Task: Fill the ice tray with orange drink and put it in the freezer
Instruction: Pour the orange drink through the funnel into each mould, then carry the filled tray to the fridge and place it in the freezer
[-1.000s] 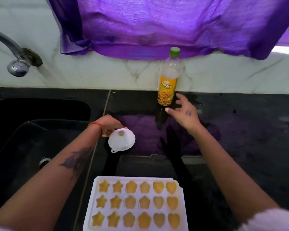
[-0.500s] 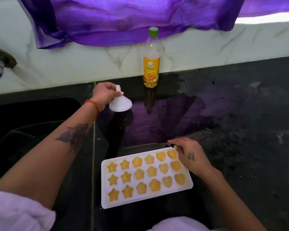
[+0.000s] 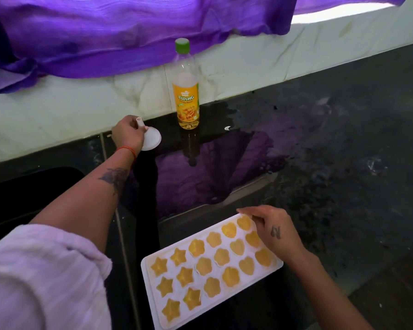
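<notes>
My right hand (image 3: 275, 232) now pinches the far right corner of the white plastic ice tray (image 3: 150, 291) filled with orange drink; its long axis runs diagonally, far end rightward. My left hand (image 3: 126, 134) has stood the white plastic funnel (image 3: 150, 140) spout-up, still gripping the spout.

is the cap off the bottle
No, the green cap sits on top of the bottle, which stands upright at the back of the counter with neither hand touching it.

The ice tray (image 3: 153, 270) lies on the surface (image 3: 343, 186) nearest me. Behind it, at the wall, stands the bottle (image 3: 186, 91); the funnel (image 3: 150, 139) sits just left of the bottle.
</notes>
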### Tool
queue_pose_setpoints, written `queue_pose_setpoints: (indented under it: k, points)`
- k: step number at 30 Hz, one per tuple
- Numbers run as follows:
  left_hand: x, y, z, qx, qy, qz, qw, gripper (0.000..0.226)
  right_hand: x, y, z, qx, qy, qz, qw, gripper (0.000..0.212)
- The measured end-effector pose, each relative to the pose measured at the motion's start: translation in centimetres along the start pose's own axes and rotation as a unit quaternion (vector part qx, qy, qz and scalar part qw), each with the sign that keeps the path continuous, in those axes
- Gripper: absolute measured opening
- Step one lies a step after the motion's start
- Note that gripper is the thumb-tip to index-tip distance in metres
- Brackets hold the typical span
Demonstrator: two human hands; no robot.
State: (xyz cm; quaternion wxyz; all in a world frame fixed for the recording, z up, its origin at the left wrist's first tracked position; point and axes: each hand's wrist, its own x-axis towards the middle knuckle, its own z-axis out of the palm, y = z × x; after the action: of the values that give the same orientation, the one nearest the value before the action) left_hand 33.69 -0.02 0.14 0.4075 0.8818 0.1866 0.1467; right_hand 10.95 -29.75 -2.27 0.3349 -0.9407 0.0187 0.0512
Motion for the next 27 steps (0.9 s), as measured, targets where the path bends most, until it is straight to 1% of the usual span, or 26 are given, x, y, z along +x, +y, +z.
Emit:
queue_pose_setpoints:
  k: [3,5,8,9,10,12,15,17,20,23,27]
  points:
    - [0.4,-0.3,0.5,0.001,0.014,0.01,1.0,0.023,0.1,0.0,0.2,0.004,0.009,0.002,1.0,0.031]
    - [0.7,-0.5,0.6,0.014,0.005,0.014,1.0,0.027,0.2,0.0,0.3,0.01,0.008,0.006,1.0,0.031]
    - [0.7,-0.6,0.0,0.009,-0.036,0.006,0.999,0.049,0.4,0.1,0.2,0.009,0.001,0.002,1.0,0.03]
    - [0.4,-0.7,-0.4,0.015,-0.037,0.009,0.999,0.056,0.5,0.1,0.1,0.009,-0.003,-0.003,1.0,0.029]
    - [-0.2,-0.9,-0.9,0.023,-0.031,0.015,0.999,0.06,0.6,0.2,0.1,0.01,-0.009,-0.007,1.0,0.029]
    - [-2.3,-1.1,-2.0,0.025,-0.021,0.027,0.999,0.06,0.7,0.3,-0.1,0.012,-0.022,-0.017,1.0,0.027]
    - [-7.7,-1.8,-3.9,0.02,-0.023,0.045,0.999,0.049,0.8,0.1,-0.6,0.008,-0.042,-0.031,0.999,0.025]
    - [-12.1,-2.5,-5.3,0.032,-0.021,0.046,0.998,0.048,0.9,-0.2,-1.1,-0.001,-0.069,-0.059,0.996,0.024]
    - [-19.2,-3.6,-7.8,0.079,-0.01,0.047,0.996,0.046,1.3,-0.6,-2.0,-0.077,-0.121,-0.091,0.986,0.033]
    - [-26.3,-4.4,-10.7,0.114,0.029,0.018,0.993,0.043,1.5,-2.1,-2.5,-0.163,-0.138,-0.133,0.968,0.044]
    - [-36.0,-5.6,-14.2,0.134,0.073,-0.054,0.987,0.043,-0.6,-6.3,-1.5,-0.128,-0.131,-0.251,0.95,0.049]
